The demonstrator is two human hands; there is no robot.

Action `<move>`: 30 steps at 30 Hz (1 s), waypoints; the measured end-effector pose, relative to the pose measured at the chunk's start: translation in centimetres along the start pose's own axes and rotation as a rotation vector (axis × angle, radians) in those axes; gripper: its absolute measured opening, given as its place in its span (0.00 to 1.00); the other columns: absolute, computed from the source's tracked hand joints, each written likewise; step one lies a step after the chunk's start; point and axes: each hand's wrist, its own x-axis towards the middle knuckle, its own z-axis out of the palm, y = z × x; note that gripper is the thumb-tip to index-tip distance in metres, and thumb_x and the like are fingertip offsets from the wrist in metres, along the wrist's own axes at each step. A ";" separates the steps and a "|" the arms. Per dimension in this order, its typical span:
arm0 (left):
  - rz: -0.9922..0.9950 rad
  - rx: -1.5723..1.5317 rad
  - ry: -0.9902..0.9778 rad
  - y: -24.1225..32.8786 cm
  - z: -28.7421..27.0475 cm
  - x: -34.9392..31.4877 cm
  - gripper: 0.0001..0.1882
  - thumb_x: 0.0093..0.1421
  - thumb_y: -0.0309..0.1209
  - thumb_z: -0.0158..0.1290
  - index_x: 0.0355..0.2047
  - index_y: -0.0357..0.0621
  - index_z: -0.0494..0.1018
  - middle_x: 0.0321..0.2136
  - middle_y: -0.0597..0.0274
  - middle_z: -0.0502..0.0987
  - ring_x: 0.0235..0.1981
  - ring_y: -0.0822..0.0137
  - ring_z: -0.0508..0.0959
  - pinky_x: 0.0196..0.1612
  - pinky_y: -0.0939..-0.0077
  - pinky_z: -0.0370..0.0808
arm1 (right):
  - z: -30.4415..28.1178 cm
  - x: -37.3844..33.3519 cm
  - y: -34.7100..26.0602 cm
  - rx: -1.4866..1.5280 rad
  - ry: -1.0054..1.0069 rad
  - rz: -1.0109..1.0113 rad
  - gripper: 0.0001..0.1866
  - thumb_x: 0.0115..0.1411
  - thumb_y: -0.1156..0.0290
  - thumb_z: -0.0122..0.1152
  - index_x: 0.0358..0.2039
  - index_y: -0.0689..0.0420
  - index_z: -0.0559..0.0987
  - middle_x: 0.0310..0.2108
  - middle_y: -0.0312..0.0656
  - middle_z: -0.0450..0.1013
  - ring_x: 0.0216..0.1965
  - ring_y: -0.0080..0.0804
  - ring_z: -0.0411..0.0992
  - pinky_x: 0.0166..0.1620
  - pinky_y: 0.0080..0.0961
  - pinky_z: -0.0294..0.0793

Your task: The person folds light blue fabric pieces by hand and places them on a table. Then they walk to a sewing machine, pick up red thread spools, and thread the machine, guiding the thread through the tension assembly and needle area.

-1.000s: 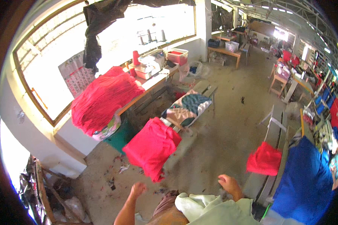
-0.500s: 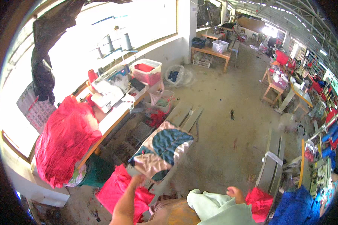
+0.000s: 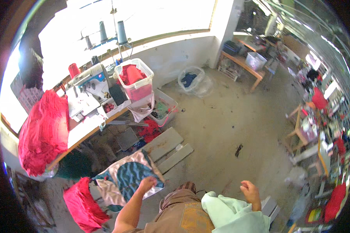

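Clearly, the patterned cloth (image 3: 132,174) lies across the near part of the low bench (image 3: 165,143), and the left hand (image 3: 148,182) is over its right-hand edge, fingers loosely curled and nothing visible in them. Whether that hand touches the cloth or hangs just above it, I cannot tell. The right hand (image 3: 250,191) is well to the right of the bench, half curled and apparently holding nothing. A pale green cloth (image 3: 231,211) is bunched against the person's brown shirt (image 3: 171,213) and reaches that wrist, also right of the bench; I cannot tell what keeps it up.

At the bench's near left end hangs a red cloth (image 3: 85,204), just beside the patterned one. Beyond the bench, to its left, stands a table (image 3: 83,130) with a red heap (image 3: 42,134), a sewing machine (image 3: 90,81) and a clear bin (image 3: 144,92) of red fabric, so the bench stands between the left hand and that table. Red scraps (image 3: 148,131) lie just past the bench, under the table. Farther beyond the bench, a plastic bag (image 3: 202,87) holding dark blue stuff sits on the floor (image 3: 214,128), and a dark scrap (image 3: 238,150) lies to the bench's right.
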 end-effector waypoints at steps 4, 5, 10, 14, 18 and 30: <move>-0.494 -0.383 0.097 2.8 7.1 2.6 0.08 0.48 0.31 0.51 0.29 0.42 0.71 0.17 0.67 0.72 0.18 0.76 0.71 0.18 0.83 0.66 | -3.7 12.6 -2.7 -0.007 -0.114 -0.173 0.15 0.46 0.68 0.55 0.36 0.58 0.72 0.25 0.44 0.71 0.28 0.34 0.70 0.33 0.26 0.69; -0.477 -0.419 0.107 3.4 8.7 4.6 0.09 0.48 0.30 0.51 0.30 0.42 0.70 0.17 0.67 0.73 0.18 0.75 0.72 0.18 0.83 0.67 | -3.7 15.8 -2.9 0.028 -0.143 -0.212 0.14 0.47 0.68 0.55 0.35 0.58 0.72 0.25 0.44 0.71 0.28 0.34 0.70 0.33 0.25 0.69; -0.138 0.087 0.156 15.7 12.1 23.8 0.14 0.47 0.36 0.46 0.29 0.39 0.70 0.26 0.55 0.73 0.25 0.66 0.74 0.30 0.72 0.69 | -5.0 29.2 1.2 -0.068 -0.233 -0.287 0.16 0.46 0.69 0.57 0.36 0.60 0.72 0.26 0.44 0.72 0.27 0.31 0.71 0.33 0.25 0.69; 0.187 0.132 0.232 31.1 8.4 34.5 0.14 0.51 0.37 0.47 0.33 0.39 0.69 0.28 0.52 0.73 0.31 0.58 0.73 0.34 0.70 0.69 | -6.4 38.0 6.2 0.138 -0.209 -0.118 0.16 0.45 0.70 0.57 0.37 0.60 0.72 0.26 0.44 0.72 0.27 0.29 0.70 0.33 0.25 0.69; 0.236 0.096 0.461 38.7 5.0 39.5 0.12 0.51 0.34 0.50 0.33 0.39 0.69 0.25 0.62 0.73 0.28 0.74 0.71 0.34 0.80 0.68 | -4.9 49.4 12.3 0.119 -0.354 -0.111 0.16 0.45 0.72 0.56 0.36 0.60 0.72 0.25 0.42 0.72 0.27 0.27 0.70 0.32 0.23 0.69; -0.054 -0.051 1.069 39.6 3.9 33.7 0.09 0.51 0.30 0.51 0.30 0.37 0.70 0.23 0.63 0.73 0.26 0.77 0.70 0.30 0.83 0.67 | -3.5 72.4 -13.9 -0.127 -0.593 -0.784 0.13 0.46 0.71 0.55 0.34 0.60 0.72 0.24 0.44 0.71 0.25 0.32 0.70 0.30 0.24 0.69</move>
